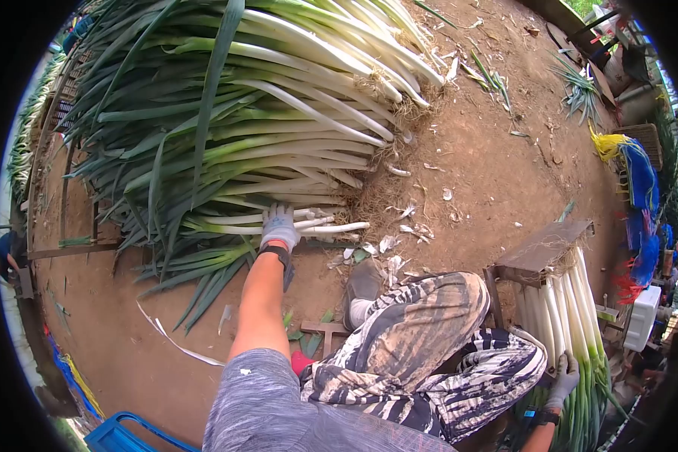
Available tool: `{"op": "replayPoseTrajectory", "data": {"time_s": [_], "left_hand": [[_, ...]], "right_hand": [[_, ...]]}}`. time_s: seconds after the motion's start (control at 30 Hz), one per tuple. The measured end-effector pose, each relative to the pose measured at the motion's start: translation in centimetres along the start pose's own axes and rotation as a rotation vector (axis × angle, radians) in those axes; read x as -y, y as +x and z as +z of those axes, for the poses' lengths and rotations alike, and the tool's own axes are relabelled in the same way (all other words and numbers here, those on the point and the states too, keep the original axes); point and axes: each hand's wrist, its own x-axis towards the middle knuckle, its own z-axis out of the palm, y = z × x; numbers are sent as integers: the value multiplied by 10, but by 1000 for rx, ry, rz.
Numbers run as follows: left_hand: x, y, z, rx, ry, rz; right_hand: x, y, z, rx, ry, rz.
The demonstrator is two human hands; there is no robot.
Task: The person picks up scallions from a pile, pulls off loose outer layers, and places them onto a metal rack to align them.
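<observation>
My left hand, in a pale grey glove, lies across several leeks at the near edge of a big heap of leeks. Its fingers curl over the white shafts, and the palm side is hidden. At lower right, my right hand, gloved too, grips a bundle of leeks where the white shafts turn green. The bundle's root ends lie against a brown metal stand. Its green leaves hang down toward the bottom of the view.
Loose roots and peeled white skins litter the bare soil. Blue netting and a white box are at the right. A blue plastic item sits at lower left. Part of another person shows at the left edge.
</observation>
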Motion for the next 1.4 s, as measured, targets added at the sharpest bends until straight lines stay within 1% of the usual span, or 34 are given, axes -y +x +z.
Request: {"op": "replayPoseTrajectory", "data": {"time_s": [0.03,0.07,0.17,0.2,0.27,0.3,0.33,0.37,0.43,0.47,0.57,0.7,0.73,0.83,0.87,0.9,0.97,1.07,1.17,1.2,1.3,1.33,1.4], "left_hand": [[-3,1,5,-25,36,5],[0,17,42,-137,112,-9],[-8,13,70,-108,48,-51],[-17,-14,38,-90,55,-16],[-14,-33,65,-16,12,37],[-12,-43,75,17,-6,62],[-14,-59,65,16,-51,139],[-19,-70,62,74,23,186],[-25,-90,57,126,22,322],[-26,-99,62,98,21,335],[-30,-108,69,154,-3,317],[-30,-89,71,67,21,347],[-32,-83,58,105,-14,345],[-31,-65,22,132,-303,343],[-31,-61,8,127,-296,323],[-28,-54,17,67,-260,255],[-18,-37,38,23,-275,111],[-3,-26,74,-34,-40,160],[-23,-32,29,198,-50,69],[-24,-32,33,213,-27,55],[-19,-39,37,349,27,117],[-18,-44,36,310,12,130],[-11,-50,48,111,-173,183]], "right_hand": [[-3,1,0,-6,23,8],[-6,2,0,-6,45,18],[-10,3,0,-1,66,23],[-5,-1,-1,-3,67,24],[7,-4,2,-17,53,37],[1,-2,3,-7,81,62],[-9,3,2,0,109,88],[-18,7,-1,6,133,115],[-31,11,-4,5,135,89],[-36,13,-5,6,114,85],[-43,16,-6,5,118,75],[-40,17,-8,12,49,35],[-40,17,-8,12,57,48],[-38,17,-7,11,76,69],[-36,16,-6,8,81,64],[-34,14,-5,5,87,57],[-30,12,-5,5,81,63],[-27,11,-5,3,77,49],[-27,10,-5,5,105,73],[-27,10,-5,3,120,88],[-27,9,-5,10,85,39],[-28,12,-3,13,105,43],[-35,12,-7,20,120,67]]}}
